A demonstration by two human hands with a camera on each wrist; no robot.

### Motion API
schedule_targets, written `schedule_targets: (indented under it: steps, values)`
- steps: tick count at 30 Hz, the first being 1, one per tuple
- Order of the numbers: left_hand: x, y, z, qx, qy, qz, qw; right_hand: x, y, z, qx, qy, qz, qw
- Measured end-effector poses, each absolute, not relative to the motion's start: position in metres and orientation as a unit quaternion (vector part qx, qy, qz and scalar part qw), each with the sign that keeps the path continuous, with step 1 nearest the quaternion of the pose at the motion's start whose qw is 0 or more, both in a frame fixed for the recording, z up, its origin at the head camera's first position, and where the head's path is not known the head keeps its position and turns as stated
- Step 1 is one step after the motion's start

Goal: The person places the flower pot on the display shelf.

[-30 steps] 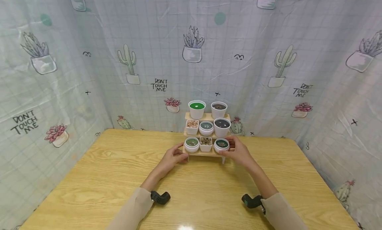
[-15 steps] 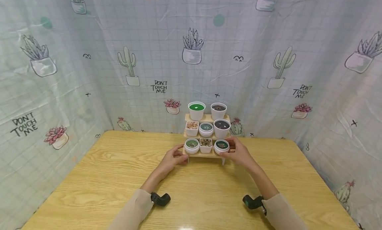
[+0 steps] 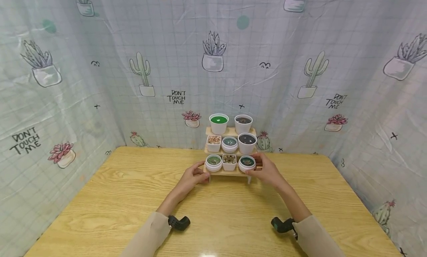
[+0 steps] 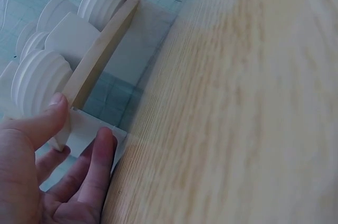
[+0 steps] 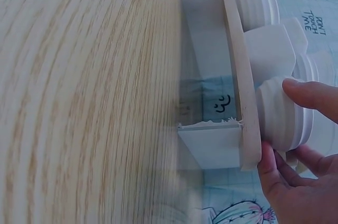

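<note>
A three-tier wooden stand (image 3: 232, 131) with white legs holds several small white pots. My left hand (image 3: 191, 178) grips the left end of its lowest shelf; in the left wrist view the thumb (image 4: 55, 106) lies at the shelf's end and the fingers reach along the white leg (image 4: 92, 129). At the right end of that shelf, my right hand (image 3: 268, 171) holds a round ribbed pot (image 3: 247, 164) with a dark green top between thumb and fingers. In the right wrist view this ribbed pot (image 5: 280, 115) sits against the shelf, with a fingertip at the shelf's end.
Beside the held pot are a square pot (image 3: 229, 163) and a round green-topped pot (image 3: 214, 164). Higher tiers carry a bright green-filled cup (image 3: 218, 124), a grey-filled cup (image 3: 243, 124) and others. The stand is on a wooden table (image 3: 140, 197), close to a cactus-print curtain (image 3: 180, 34).
</note>
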State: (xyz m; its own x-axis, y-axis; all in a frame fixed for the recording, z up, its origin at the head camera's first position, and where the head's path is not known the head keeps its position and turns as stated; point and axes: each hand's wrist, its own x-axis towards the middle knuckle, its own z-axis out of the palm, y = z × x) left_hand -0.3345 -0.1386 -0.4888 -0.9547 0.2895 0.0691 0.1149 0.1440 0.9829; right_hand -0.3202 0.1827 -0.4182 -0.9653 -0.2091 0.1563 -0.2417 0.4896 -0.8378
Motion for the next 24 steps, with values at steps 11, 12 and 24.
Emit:
schedule_targets:
  steps: [11,12,24]
  values:
    - [-0.334,-0.142,-0.488,0.138,0.747,0.647,0.069,-0.325,0.182,-0.420,0.127,-0.864,0.486,0.010]
    - [-0.333,-0.142,-0.488,0.138,0.747,0.646,0.070,-0.325,0.183,-0.420,0.127,-0.866,0.484,0.008]
    - [-0.333,-0.138,-0.484,0.116,0.750,0.647,0.076,-0.321,0.197,-0.407,0.141,-0.863,0.483,-0.052]
